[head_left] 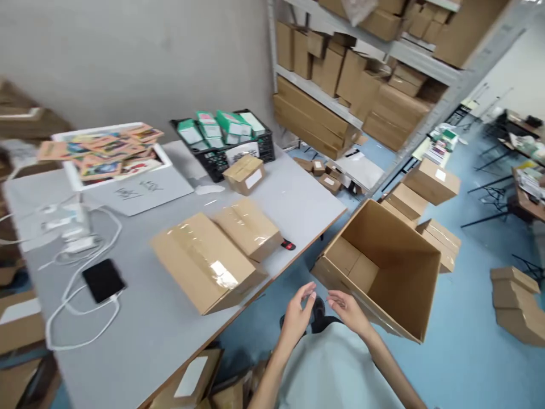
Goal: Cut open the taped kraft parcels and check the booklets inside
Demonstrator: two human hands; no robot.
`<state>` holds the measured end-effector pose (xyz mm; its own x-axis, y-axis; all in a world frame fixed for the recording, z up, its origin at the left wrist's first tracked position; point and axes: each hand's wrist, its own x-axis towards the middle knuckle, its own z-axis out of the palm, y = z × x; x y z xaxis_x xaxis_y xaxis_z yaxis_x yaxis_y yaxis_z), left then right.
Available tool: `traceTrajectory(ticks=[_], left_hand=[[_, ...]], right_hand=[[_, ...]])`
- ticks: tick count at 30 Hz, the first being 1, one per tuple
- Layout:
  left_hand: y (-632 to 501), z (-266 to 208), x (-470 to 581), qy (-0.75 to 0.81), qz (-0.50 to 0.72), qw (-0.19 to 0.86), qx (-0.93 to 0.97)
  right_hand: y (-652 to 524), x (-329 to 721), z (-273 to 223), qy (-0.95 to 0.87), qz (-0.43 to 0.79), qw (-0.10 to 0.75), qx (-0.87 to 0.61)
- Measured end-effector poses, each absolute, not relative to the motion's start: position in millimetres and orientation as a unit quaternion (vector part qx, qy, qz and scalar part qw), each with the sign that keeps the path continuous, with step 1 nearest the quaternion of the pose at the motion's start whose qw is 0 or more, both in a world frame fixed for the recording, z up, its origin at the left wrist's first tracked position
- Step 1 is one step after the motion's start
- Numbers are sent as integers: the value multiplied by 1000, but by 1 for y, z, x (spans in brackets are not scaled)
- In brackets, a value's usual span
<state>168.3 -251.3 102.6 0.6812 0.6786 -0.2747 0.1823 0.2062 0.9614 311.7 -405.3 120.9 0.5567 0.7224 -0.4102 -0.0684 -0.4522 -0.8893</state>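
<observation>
My left hand (299,309) is in the air off the table's edge, fingers curved and apart, holding nothing. Close by on its right, my right hand (347,309) is also empty, with its fingers loosely spread. It is nearest to a large open cardboard box (402,272), whose inside shows a flat bottom. On the table, a big taped carton (200,255) lies against a smaller taped carton (249,224), both closed. A black and red object (288,244) sticks out beside the smaller one near the edge.
The grey table (140,341) bears a phone (103,280) on a white cable, a white box (136,193) of colourful packets, a black crate (217,162) of green-white boxes and a small carton (244,174). A shelf rack (419,59) stands behind; cartons (517,307) sit on the blue floor.
</observation>
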Motion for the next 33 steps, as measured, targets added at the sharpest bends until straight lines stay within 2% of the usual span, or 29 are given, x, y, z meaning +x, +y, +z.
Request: traceTrajectory(ticks=[6,12,18,23,33], left_hand=[[-348,111,220,289,99,699,647],[-504,103,292,219,-3,705,675],[-668,115,390,144,-131,726,660],[-745,128,466,89,-199,717,663],[-791,101,596,145,-162,729,649]], right_hand=[[-496,331,133,-173,332,565,-735],[-653,367,122,-107,289,639,-704],[-825,411,123,33,221,645,-731],[-897,448,121,104,157,659,-728],[-944,591,101,57,222,649,-726]])
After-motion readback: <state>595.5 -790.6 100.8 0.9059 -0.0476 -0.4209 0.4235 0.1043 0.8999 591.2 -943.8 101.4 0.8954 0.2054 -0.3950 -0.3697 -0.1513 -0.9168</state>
